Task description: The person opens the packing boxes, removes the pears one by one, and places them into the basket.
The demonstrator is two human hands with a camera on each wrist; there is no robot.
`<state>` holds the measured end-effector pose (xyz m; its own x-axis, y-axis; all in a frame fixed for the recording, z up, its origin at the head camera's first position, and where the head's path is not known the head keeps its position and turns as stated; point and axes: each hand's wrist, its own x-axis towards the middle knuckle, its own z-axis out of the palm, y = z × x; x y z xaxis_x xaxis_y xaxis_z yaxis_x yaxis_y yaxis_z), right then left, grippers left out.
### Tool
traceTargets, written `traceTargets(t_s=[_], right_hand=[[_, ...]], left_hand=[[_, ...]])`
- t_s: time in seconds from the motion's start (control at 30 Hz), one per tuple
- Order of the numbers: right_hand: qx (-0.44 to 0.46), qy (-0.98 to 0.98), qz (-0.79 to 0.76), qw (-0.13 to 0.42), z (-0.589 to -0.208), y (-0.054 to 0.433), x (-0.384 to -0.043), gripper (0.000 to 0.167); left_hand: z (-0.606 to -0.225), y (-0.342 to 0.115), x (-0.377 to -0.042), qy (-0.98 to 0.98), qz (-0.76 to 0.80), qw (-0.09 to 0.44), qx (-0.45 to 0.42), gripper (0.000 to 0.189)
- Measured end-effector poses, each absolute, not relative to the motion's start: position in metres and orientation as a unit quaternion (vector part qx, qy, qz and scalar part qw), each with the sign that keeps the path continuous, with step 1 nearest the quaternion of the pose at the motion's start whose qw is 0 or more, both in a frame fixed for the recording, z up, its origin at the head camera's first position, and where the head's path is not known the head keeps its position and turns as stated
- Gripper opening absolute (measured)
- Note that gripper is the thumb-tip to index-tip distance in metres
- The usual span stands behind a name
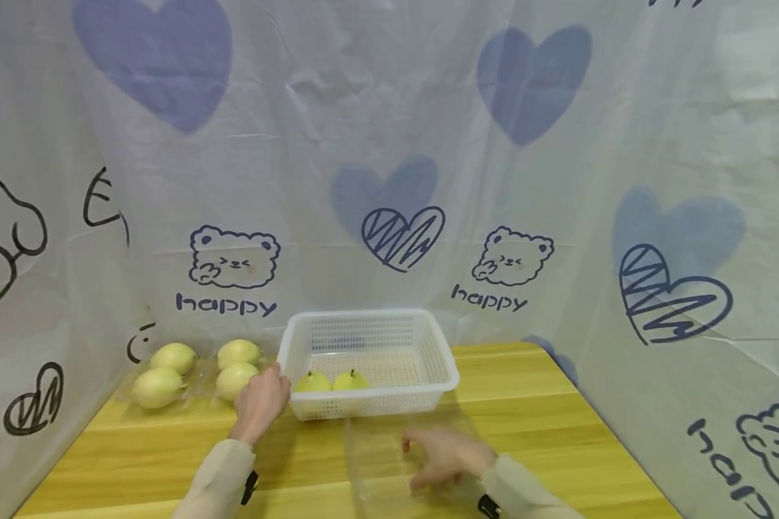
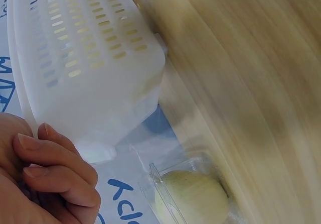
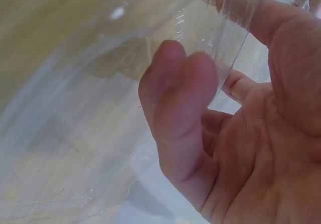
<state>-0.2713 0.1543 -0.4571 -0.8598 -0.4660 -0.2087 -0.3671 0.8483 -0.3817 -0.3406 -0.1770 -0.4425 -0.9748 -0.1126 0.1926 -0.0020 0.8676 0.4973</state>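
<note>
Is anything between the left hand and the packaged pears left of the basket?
Nothing visible. The left hand sits beside the white basket's left corner, and the nearest packaged pear lies just beyond it, only its clear wrap around it.

- yellow wooden table (image 1: 532, 404).
- white slotted basket (image 1: 441, 360) at rear centre.
- clear packs of pears (image 1: 175, 371) rear left.
- clear plastic container (image 1: 376, 461) near front edge.

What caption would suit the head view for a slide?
Left hand beside white perforated plastic basket holding two yellow-green pears; right hand holds clear plastic packaging on wooden table.
</note>
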Motion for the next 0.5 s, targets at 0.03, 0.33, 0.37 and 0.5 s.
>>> traceTargets(t_s=[0.03,0.33,0.37,0.5], right_hand=[[-0.22,0.949,-0.169,0.149,-0.457,0.157,-0.272,0.048],[-0.21,0.946,-0.178,0.17,-0.454,0.191,-0.279,0.049],[-0.209,0.945,-0.181,0.174,-0.453,0.195,-0.279,0.05],[-0.199,0.944,-0.185,0.188,-0.449,0.209,-0.281,0.051]], left_hand=[[-0.443,-0.177,-0.341,-0.96,-0.255,0.108,0.032,0.024],[-0.44,-0.175,-0.342,-0.961,-0.249,0.112,0.032,0.025],[-0.44,-0.175,-0.341,-0.962,-0.248,0.112,0.032,0.026],[-0.44,-0.176,-0.34,-0.962,-0.247,0.108,0.038,0.027]])
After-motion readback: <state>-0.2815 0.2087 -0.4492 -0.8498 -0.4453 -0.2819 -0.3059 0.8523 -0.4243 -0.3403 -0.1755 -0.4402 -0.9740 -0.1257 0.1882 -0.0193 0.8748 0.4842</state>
